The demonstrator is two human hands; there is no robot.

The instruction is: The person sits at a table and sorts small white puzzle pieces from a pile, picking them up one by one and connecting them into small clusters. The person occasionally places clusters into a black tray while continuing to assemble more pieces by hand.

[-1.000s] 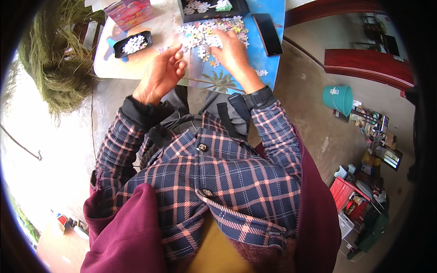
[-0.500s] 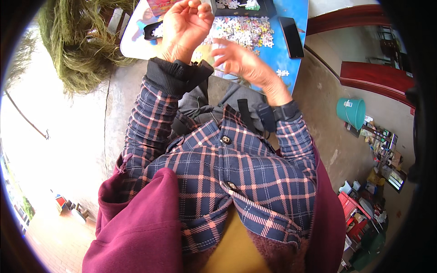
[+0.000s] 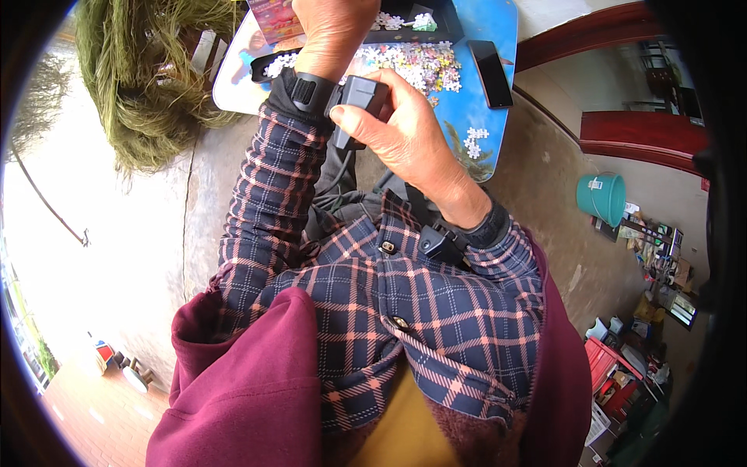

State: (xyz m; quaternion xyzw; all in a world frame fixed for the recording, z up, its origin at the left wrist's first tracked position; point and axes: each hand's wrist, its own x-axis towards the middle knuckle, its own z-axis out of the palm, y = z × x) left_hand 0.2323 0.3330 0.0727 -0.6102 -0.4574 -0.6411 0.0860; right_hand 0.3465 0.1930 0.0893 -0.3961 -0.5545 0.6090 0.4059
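My right hand grips a small black boxy wrist camera with its thumb and fingers. That camera sits on a black strap around my left wrist. My left hand is raised over the table, turned so its back shows; its fingers run out of the picture at the top. A similar black camera with a lens hangs at my right wrist. Beyond the hands, a heap of loose jigsaw pieces lies on the blue picture-topped table. Several joined pieces lie near its right edge.
A black phone lies on the table's right side. At the back are a black box tray with pieces and a colourful box. Dried green grass-like strands hang at the left. A teal bucket stands at the right.
My right hand has moved left and taken hold of the camera on my left wrist. My left hand has turned from palm showing to back showing and risen higher in view.
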